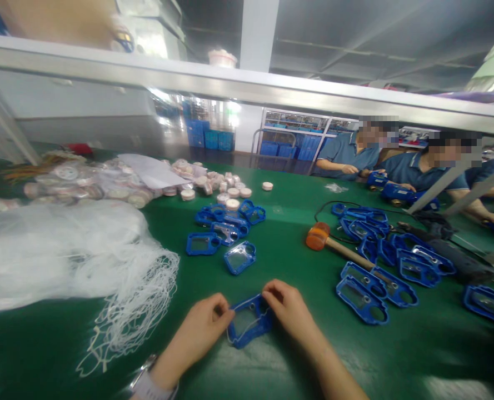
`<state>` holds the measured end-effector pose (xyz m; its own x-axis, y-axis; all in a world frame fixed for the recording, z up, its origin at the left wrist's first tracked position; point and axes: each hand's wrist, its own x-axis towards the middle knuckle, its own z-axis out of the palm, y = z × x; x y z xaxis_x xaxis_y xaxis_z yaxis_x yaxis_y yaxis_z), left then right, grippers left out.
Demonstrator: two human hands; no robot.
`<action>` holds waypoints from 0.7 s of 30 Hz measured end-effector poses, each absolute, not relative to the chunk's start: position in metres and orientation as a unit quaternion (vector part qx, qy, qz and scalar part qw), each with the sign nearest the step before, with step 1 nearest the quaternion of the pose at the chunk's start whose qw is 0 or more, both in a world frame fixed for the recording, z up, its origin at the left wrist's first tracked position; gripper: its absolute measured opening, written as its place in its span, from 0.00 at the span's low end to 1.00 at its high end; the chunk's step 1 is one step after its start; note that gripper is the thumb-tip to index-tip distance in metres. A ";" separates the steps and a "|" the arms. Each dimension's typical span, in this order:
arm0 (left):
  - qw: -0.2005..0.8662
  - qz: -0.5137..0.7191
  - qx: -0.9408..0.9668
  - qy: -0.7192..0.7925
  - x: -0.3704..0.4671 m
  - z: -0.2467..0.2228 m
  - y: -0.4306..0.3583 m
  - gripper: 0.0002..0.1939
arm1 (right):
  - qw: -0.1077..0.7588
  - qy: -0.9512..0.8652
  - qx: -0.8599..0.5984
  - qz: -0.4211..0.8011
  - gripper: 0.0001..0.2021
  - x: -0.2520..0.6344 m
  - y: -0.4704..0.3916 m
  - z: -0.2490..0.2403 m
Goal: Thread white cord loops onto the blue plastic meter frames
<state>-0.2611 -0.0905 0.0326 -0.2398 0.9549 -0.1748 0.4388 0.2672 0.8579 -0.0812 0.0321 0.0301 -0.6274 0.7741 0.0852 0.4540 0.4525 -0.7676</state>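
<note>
A blue plastic cover [253, 335] with a clear window and a round opening lies on the green table in front of me. A thin white cord [247, 328] runs along its upper edge and sags loosely across the window. At the cover's upper left corner, my left hand [203, 328] is closed, thumb and forefinger pinching the cord against the rim. My right hand [290, 311] is closed too, its fingertips pressed together on the cord at the upper right corner. Those fingers partly hide the cover's right end.
A bundle of white cords [142, 300] lies left, beside a white plastic bag [63, 250]. More blue covers [203, 243] lie ahead and right, near an orange-headed mallet [318, 236]. White tape rolls [187, 194] are piled behind. A shelf beam [213, 80] crosses overhead; co-workers [347, 153] sit at far right.
</note>
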 end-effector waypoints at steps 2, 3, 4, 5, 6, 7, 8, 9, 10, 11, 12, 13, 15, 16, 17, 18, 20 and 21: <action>0.395 0.365 0.473 0.698 -0.262 0.027 -0.091 0.09 | 0.214 -0.822 -0.374 0.372 0.08 -0.080 0.033 0.030; 0.409 0.376 0.460 0.693 -0.262 0.024 -0.091 0.09 | 0.213 -0.822 -0.373 0.375 0.07 -0.080 0.033 0.029; 0.421 0.386 0.447 0.688 -0.262 0.022 -0.091 0.09 | 0.212 -0.821 -0.372 0.378 0.07 -0.080 0.034 0.029; 0.431 0.396 0.436 0.684 -0.262 0.019 -0.091 0.09 | 0.211 -0.819 -0.371 0.383 0.07 -0.080 0.034 0.029; 0.436 0.405 0.429 0.680 -0.262 0.018 -0.091 0.09 | 0.208 -0.817 -0.373 0.388 0.07 -0.080 0.034 0.029; 0.440 0.412 0.423 0.676 -0.262 0.017 -0.091 0.09 | 0.206 -0.812 -0.377 0.395 0.07 -0.080 0.034 0.029; 0.443 0.418 0.419 0.673 -0.262 0.017 -0.091 0.09 | 0.203 -0.807 -0.382 0.402 0.06 -0.080 0.034 0.030; 0.446 0.422 0.416 0.671 -0.262 0.018 -0.090 0.09 | 0.202 -0.801 -0.388 0.408 0.06 -0.080 0.034 0.029; 0.448 0.425 0.413 0.670 -0.261 0.019 -0.089 0.09 | 0.202 -0.796 -0.393 0.413 0.06 -0.080 0.034 0.029; 0.449 0.426 0.411 0.669 -0.261 0.021 -0.088 0.09 | 0.203 -0.792 -0.397 0.417 0.05 -0.080 0.034 0.028; 0.451 0.427 0.412 0.667 -0.261 0.022 -0.087 0.10 | 0.204 -0.790 -0.397 0.419 0.05 -0.080 0.035 0.027; 0.452 0.427 0.413 0.665 -0.261 0.023 -0.085 0.10 | 0.200 -0.788 -0.396 0.428 0.05 -0.080 0.035 0.025; 0.453 0.431 0.419 0.658 -0.263 0.023 -0.081 0.11 | 0.177 -0.768 -0.394 0.472 0.09 -0.080 0.035 0.021; 0.451 0.435 0.421 0.656 -0.264 0.022 -0.078 0.12 | 0.162 -0.751 -0.396 0.503 0.12 -0.080 0.035 0.018; 0.448 0.439 0.422 0.654 -0.266 0.020 -0.076 0.12 | 0.147 -0.731 -0.400 0.533 0.14 -0.080 0.035 0.016; 0.444 0.444 0.422 0.654 -0.267 0.018 -0.073 0.12 | 0.136 -0.711 -0.405 0.559 0.16 -0.080 0.034 0.013; 0.434 0.458 0.421 0.652 -0.270 0.014 -0.069 0.11 | 0.128 -0.685 -0.412 0.587 0.18 -0.081 0.033 0.009; 0.430 0.466 0.419 0.650 -0.271 0.012 -0.067 0.11 | 0.125 -0.680 -0.411 0.595 0.19 -0.081 0.032 0.007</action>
